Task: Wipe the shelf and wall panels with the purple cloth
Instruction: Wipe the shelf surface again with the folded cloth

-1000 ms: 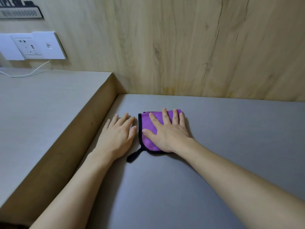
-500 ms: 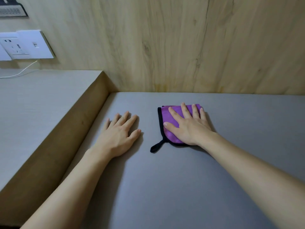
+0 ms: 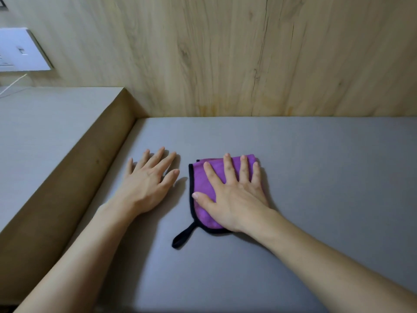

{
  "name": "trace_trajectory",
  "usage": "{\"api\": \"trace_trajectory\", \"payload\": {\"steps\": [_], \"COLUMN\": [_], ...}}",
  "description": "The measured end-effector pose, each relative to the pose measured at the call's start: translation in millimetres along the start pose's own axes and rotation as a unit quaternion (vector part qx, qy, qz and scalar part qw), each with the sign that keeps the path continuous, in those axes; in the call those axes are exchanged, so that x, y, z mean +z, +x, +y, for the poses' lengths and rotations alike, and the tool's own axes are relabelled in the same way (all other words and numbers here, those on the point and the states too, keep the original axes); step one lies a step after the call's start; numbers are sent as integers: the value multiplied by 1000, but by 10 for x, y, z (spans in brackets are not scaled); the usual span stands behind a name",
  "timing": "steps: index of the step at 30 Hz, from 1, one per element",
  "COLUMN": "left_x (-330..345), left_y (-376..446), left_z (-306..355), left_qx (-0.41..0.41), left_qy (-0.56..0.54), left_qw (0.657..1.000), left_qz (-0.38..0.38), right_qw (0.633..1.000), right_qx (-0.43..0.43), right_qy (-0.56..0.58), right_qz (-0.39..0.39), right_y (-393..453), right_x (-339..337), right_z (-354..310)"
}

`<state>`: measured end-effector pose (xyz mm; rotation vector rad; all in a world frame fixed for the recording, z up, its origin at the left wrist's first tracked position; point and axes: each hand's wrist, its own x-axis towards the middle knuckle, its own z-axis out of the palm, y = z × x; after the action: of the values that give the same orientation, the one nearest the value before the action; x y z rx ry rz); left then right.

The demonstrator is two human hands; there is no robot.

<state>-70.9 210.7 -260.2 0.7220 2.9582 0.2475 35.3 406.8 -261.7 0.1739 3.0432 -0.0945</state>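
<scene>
A: We see the folded purple microfibre cloth with black edging (image 3: 204, 195) lying flat on the smooth grey shelf surface (image 3: 316, 177), a little left of the middle and near the back.

B: And our right hand (image 3: 234, 199) lies on top of it, palm down. The fingers (image 3: 228, 168) are straight and spread across the purple fabric, the thumb reaching towards the cloth's black left edge. Nothing is curled round the cloth; the hand simply presses it flat.

A: We agree. The cloth's black hanging loop (image 3: 181, 238) sticks out from its near left corner and rests on the grey surface.

B: Our left hand (image 3: 146, 184) lies just beside the cloth, to its left, apart from it. It is also palm down on the shelf with straight, relaxed fingers, holding nothing.

A: Left of that hand we see the raised light wooden ledge (image 3: 56, 141), its brown side wall (image 3: 85, 177) close to the little finger.

B: Behind the shelf rises the pale wood-grain wall panel (image 3: 248, 59). At the far left a white socket plate (image 3: 22, 50) sits on it, with a thin white cable (image 3: 13, 83) below.
</scene>
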Motion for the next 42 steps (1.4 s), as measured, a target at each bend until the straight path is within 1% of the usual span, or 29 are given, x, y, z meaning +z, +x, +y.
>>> {"api": "trace_trajectory", "payload": {"steps": [4, 7, 10, 14, 19, 25, 32, 37, 42], "left_x": [-28, -47, -43, 11, 100, 95, 38, -9, 5], "left_y": [-248, -428, -496, -499, -390, -157, 115, 285, 359], "left_z": [-25, 46, 159, 333, 528, 556, 513, 566, 565], "left_qx": [4, 13, 25, 40, 61, 47, 20, 17, 2], "left_qy": [-8, -22, -18, -7, 1, 24, 39, 39, 23], "left_qw": [1000, 1000, 999, 999, 998, 999, 999, 999, 1000], "left_qz": [-9, -16, -9, -1, 1, -1, -8, -14, -8], "right_qw": [999, 996, 995, 996, 998, 1000, 998, 999, 1000], "right_qx": [-45, -81, -95, -90, -55, 5, 56, 41, 0], "right_qy": [6, 17, 18, 21, 31, 15, 8, -3, -5], "right_qz": [7, 16, 8, 8, 13, 0, -18, -27, -30], "right_y": [-163, -453, -679, -850, -873, -613, 209, 634, 571], "right_x": [-10, 31, 55, 57, 76, 26, -78, -123, -104], "right_z": [-221, -233, -181, -59, 184, 589, 918, 879, 872]}}
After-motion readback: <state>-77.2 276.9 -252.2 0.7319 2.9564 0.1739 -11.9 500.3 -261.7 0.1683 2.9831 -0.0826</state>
